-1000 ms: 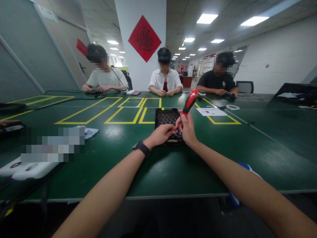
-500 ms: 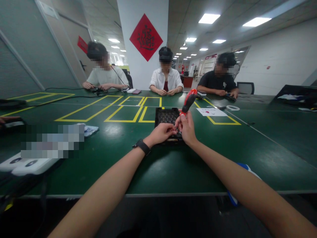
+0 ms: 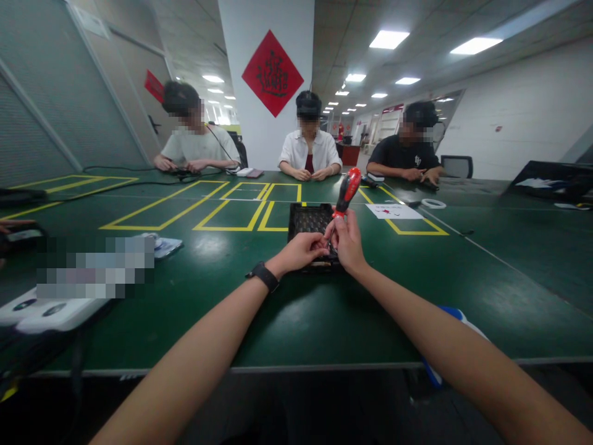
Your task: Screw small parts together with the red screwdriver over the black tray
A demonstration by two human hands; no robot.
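At the near left of the green table (image 3: 287,340) lies a white device (image 3: 69,315), its upper part blurred out, with a small blue-and-white item (image 3: 167,247) just beyond it. Farther back, yellow tape outlines (image 3: 134,227) mark the tabletop, and at the far edge sits a person in a pale T-shirt (image 3: 204,148), both hands on something dark.

Coming to the middle, the worker's left arm wears a black wristband (image 3: 265,276). The left hand (image 3: 302,252) lies over the near part of a black tray (image 3: 311,216), which rests on the table directly ahead of the worker. Its fingertips are drawn in by the tool's shaft; from here I can't tell whether they pinch that shaft or some small part. Across the table sits a person in a white shirt (image 3: 290,148), hands together.

The right hand (image 3: 349,244), over the tray's right side, has its fingers wrapped low around a red-and-black screwdriver (image 3: 348,191), handle up and tilted right, shaft slanting down toward the left fingertips.

Farther right come a printed sheet (image 3: 403,213), a person in a dark T-shirt (image 3: 393,154) and a white ring (image 3: 433,203).
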